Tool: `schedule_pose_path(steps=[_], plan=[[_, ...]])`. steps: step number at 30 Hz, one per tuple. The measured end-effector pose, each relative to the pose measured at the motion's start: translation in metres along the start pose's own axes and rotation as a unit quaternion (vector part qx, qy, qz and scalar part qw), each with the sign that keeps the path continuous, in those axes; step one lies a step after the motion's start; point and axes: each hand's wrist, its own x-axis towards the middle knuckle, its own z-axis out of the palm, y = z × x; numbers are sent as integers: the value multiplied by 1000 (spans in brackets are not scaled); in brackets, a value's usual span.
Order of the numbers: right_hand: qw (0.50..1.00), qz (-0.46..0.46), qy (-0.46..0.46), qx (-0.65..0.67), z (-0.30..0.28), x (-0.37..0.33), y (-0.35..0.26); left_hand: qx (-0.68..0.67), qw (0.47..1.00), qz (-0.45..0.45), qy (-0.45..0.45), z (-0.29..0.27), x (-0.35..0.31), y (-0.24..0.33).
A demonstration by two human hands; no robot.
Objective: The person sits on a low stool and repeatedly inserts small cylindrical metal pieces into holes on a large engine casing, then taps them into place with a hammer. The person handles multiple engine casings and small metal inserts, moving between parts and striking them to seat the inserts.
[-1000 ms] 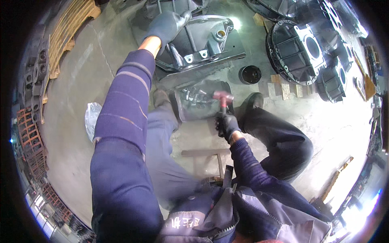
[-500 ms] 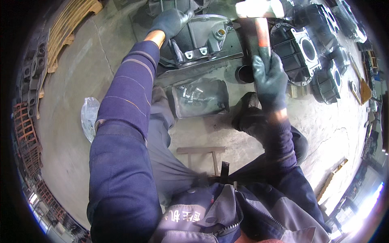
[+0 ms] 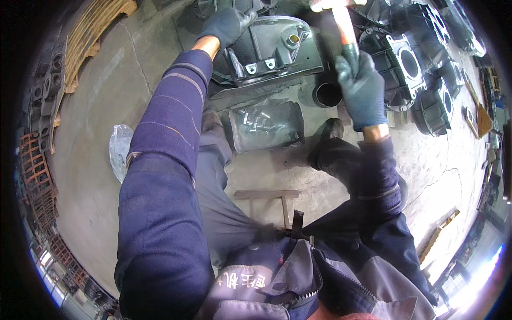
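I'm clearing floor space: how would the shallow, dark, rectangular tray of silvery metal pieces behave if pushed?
The shallow, dark, rectangular tray seems unlikely to tip, being broad and low. The silvery metal pieces lie loosely scattered, so may slide.

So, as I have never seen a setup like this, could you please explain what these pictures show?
There is no machine arm here: these are a person's own hands, in dark gloves. All the pictures come from one camera on the person's head, looking down; its wide lens bends straight edges.

The right hand holds a hammer by its handle. The left hand is at the edge of a large dark metal part; its exact grip is hard to see.

On the floor, between the feet, sits a shallow tray with small metal pieces. A round black can stands nearby, and more metal housings are on the right.
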Motion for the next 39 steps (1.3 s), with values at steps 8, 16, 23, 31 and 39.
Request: schedule_pose_path(steps=[8, 16, 23, 31, 39], plan=[[957, 1, -155, -247, -5, 16, 6, 5, 1000, 20, -3, 11, 7, -11], [947, 93, -173, -255, 7, 13, -5, -22, 998, 18, 48, 23, 15, -21], [973, 141, -147, -109, 23, -53, 35, 3, 999, 23, 43, 19, 9, -12], [996, 71, -37, 46, 10, -42, 17, 23, 999, 7, 34, 15, 13, -15], [942, 110, -173, -266, 15, 2, -6, 0, 999, 17, 48, 17, 13, -18]])
